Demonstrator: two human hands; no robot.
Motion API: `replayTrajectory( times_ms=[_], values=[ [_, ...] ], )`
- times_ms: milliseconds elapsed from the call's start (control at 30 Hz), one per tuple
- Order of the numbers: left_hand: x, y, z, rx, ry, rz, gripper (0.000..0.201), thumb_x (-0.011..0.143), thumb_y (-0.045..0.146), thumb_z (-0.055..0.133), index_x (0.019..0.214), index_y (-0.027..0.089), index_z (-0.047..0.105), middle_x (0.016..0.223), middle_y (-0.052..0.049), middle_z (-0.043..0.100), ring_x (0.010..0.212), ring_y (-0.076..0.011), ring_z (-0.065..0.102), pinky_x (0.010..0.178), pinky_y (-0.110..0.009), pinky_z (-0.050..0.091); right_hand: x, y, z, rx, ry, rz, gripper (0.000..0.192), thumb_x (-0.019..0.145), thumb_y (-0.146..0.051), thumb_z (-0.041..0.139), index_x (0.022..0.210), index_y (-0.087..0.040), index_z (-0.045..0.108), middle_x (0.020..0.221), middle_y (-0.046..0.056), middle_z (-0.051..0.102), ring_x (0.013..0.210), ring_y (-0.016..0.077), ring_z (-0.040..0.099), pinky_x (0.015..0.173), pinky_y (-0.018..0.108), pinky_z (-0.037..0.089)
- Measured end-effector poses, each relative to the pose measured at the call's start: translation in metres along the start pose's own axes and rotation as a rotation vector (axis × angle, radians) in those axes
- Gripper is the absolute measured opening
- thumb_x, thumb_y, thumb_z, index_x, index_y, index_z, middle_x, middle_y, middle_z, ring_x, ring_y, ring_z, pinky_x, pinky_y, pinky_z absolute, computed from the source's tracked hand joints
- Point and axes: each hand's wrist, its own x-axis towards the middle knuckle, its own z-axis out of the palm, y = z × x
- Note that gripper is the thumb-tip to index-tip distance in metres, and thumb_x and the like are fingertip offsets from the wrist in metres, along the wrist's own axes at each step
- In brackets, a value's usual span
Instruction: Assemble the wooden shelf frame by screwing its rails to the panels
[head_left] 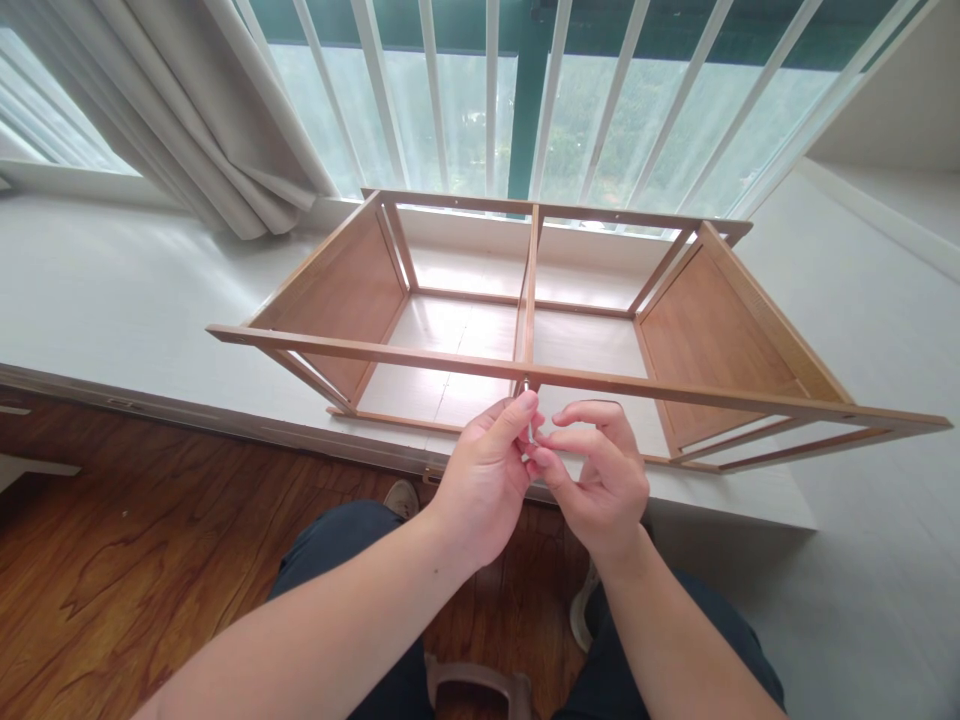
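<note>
White sill, slatted wooden frame (pixel 525 375), both hands (pixel 555 470) pinching small metal screw (pixel 530 432)

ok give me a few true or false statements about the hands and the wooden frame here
1. Both hands, left hand and right hand, pinch a small metal piece together. True.
2. The wooden frame lies on the wood floor. False: it lies on the white ledge by the window.
3. The hands meet just below the frame's near rail, at its middle divider. True.
4. The curtain hangs at the right. False: it is at the left.
</note>
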Motion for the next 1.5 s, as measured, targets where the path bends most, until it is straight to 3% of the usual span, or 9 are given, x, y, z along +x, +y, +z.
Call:
replayTrajectory(
  times_ms=[333, 967, 1167, 1500],
  values=[
    [-0.003, 0.001, 0.0, 0.042, -0.013, 0.023, 0.043, 0.072, 0.045, 0.095, 0.071, 0.013, 0.067, 0.073, 0.002, 0.056, 0.063, -0.0061, 0.049, 0.058, -0.018, 0.043, -0.002, 0.009, 0.006, -0.002, 0.129, -0.111, 0.037, 0.094, -0.023, 0.076, 0.128, -0.028, 0.062, 0.109, 0.006, 0.066, 0.101, 0.0249, 0.069, 0.086, 0.047, 0.063],
    [0.0, 0.001, -0.005, -0.038, -0.02, -0.002, 0.031, 0.076, 0.035, 0.094, 0.077, 0.013, 0.072, 0.073, 0.002, 0.063, 0.065, -0.0063, 0.056, 0.064, -0.017, 0.048, 0.01, -0.006, 0.004, -0.13, -0.055, -0.26, 0.052, 0.096, -0.007, 0.068, 0.138, -0.036, 0.068, 0.122, 0.008, 0.061, 0.112, 0.025, 0.064, 0.091, 0.046, 0.061],
    [0.0, 0.002, -0.004, -0.084, 0.026, -0.001, 0.032, 0.07, 0.03, 0.097, 0.079, 0.013, 0.071, 0.076, 0.002, 0.066, 0.069, -0.0063, 0.061, 0.065, -0.016, 0.049, 0.014, -0.009, 0.008, -0.149, -0.026, -0.247, 0.055, 0.094, -0.005, 0.07, 0.138, -0.039, 0.07, 0.122, 0.008, 0.061, 0.112, 0.025, 0.063, 0.093, 0.045, 0.059],
    [0.0, 0.004, -0.001, -0.02, 0.039, -0.016, 0.035, 0.071, 0.035, 0.096, 0.08, 0.014, 0.07, 0.076, 0.002, 0.064, 0.064, -0.0071, 0.057, 0.061, -0.02, 0.047, 0.009, -0.006, 0.002, -0.192, 0.032, -0.203, 0.029, 0.096, -0.012, 0.068, 0.117, -0.031, 0.072, 0.114, 0.008, 0.064, 0.105, 0.0251, 0.068, 0.087, 0.046, 0.061]
  ],
)
